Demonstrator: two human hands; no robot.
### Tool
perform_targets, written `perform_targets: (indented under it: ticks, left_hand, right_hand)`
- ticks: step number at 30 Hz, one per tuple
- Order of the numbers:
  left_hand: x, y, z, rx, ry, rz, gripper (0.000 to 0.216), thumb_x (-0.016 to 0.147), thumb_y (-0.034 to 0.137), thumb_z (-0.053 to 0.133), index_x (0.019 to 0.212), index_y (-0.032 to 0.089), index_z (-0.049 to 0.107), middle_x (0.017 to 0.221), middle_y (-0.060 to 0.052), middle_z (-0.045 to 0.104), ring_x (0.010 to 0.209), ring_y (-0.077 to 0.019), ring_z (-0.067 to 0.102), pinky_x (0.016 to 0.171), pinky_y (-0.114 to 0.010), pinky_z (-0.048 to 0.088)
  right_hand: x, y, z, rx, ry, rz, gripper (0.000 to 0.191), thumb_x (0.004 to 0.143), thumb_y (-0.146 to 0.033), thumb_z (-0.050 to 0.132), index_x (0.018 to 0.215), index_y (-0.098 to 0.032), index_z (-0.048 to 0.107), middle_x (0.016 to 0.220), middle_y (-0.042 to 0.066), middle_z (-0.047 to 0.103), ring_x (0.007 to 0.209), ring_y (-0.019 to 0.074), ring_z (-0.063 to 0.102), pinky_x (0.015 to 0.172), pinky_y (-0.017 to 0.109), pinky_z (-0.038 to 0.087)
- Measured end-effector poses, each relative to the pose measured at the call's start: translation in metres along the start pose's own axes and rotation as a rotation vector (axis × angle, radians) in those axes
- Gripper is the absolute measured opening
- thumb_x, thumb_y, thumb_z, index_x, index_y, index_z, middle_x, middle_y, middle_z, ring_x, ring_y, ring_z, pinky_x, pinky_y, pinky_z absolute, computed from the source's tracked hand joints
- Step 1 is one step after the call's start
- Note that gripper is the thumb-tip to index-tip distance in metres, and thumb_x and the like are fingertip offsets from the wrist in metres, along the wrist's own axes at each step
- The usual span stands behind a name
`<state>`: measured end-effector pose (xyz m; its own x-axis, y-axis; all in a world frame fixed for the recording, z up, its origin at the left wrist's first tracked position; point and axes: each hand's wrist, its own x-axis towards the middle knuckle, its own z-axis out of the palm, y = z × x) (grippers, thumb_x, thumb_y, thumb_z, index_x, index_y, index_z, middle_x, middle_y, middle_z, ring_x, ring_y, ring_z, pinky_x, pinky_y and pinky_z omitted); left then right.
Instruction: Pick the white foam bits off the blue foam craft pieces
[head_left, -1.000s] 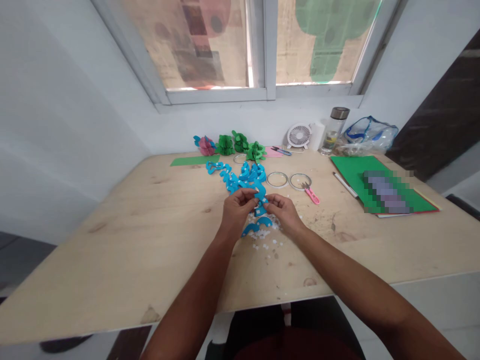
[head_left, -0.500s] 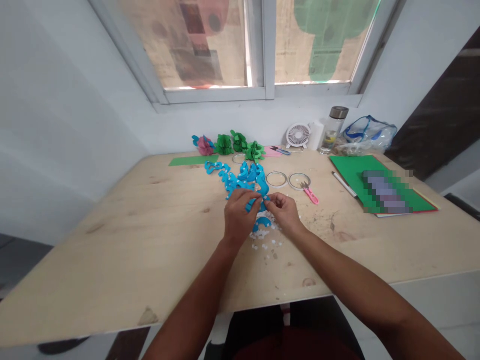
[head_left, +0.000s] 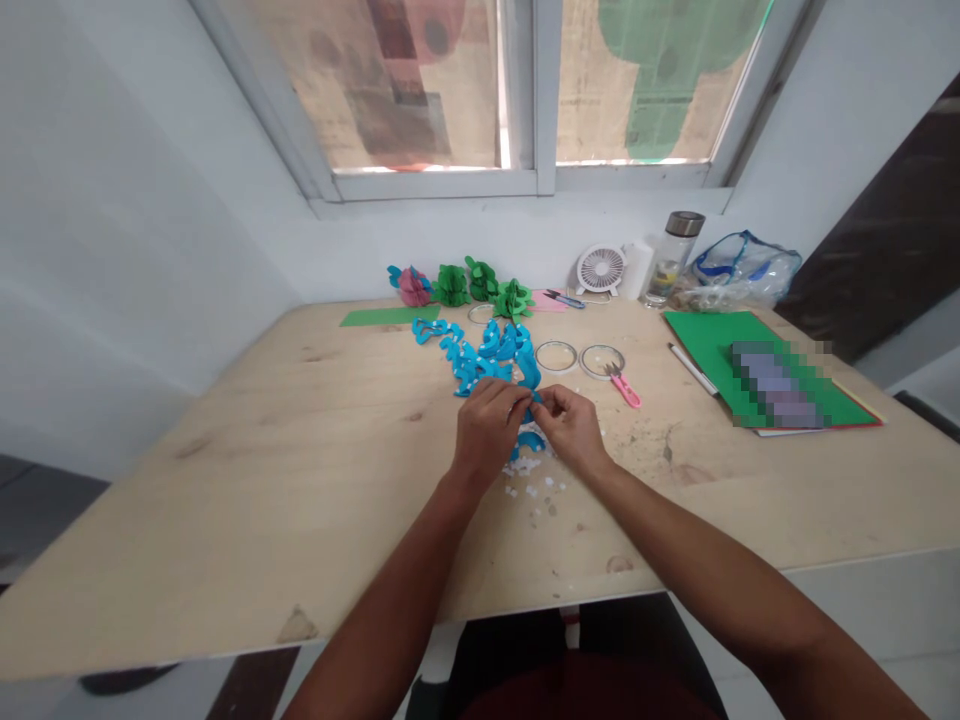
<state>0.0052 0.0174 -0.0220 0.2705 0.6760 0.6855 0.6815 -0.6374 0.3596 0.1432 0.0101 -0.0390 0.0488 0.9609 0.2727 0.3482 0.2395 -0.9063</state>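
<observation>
My left hand (head_left: 486, 430) and my right hand (head_left: 571, 428) meet over the middle of the wooden table (head_left: 225, 480), fingers pinched together on a small blue curved paper piece (head_left: 531, 408). Another blue piece (head_left: 529, 441) lies just below the hands among white paper scraps (head_left: 534, 482). A pile of similar blue curved pieces (head_left: 484, 352) with white dots lies just beyond the hands.
Two tape rolls (head_left: 556, 357) and pink snips (head_left: 622, 385) lie to the right of the pile. Green and pink paper flowers (head_left: 469, 284), a small fan (head_left: 601, 270), a bottle (head_left: 670, 256) and a plastic bag (head_left: 739, 272) line the back wall. Green paper sheets (head_left: 712, 345) lie right.
Both hands have drawn closer together and slid slightly forward over the blue piece; the left hand now covers more of it.
</observation>
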Motion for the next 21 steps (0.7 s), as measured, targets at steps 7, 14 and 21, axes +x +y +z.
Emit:
perform_targets:
  ticks: [7, 14, 21]
  left_hand:
    - [0.0000, -0.0032, 0.0010, 0.015, -0.037, 0.022, 0.021, 0.087, 0.021, 0.046, 0.078, 0.018, 0.064, 0.076, -0.007, 0.064, 0.084, -0.0205, 0.056, 0.077, -0.030, 0.043]
    - [-0.0014, -0.0075, 0.0028, -0.006, -0.043, -0.036, 0.019, 0.087, 0.020, 0.045, 0.082, 0.018, 0.064, 0.081, -0.007, 0.065, 0.086, -0.0202, 0.057, 0.077, -0.031, 0.044]
    - [-0.0012, -0.0102, 0.0028, 0.009, -0.061, 0.025, 0.018, 0.086, 0.023, 0.049, 0.086, 0.018, 0.066, 0.081, -0.007, 0.067, 0.085, -0.0207, 0.059, 0.076, -0.031, 0.045]
  right_hand:
    - [-0.0001, 0.0010, -0.0003, -0.020, -0.017, -0.022, 0.015, 0.073, -0.030, 0.055, 0.071, -0.018, 0.062, 0.062, 0.000, 0.057, 0.056, 0.0126, 0.047, 0.057, 0.025, 0.038]
    - [0.0000, 0.0030, 0.0008, -0.015, -0.016, -0.027, 0.015, 0.073, -0.031, 0.056, 0.070, -0.017, 0.061, 0.056, -0.002, 0.052, 0.054, 0.0120, 0.046, 0.054, 0.024, 0.036]
    - [0.0032, 0.0059, 0.0010, 0.039, -0.022, 0.033, 0.015, 0.072, -0.030, 0.057, 0.068, -0.017, 0.061, 0.052, -0.004, 0.046, 0.048, 0.0093, 0.039, 0.047, 0.022, 0.031]
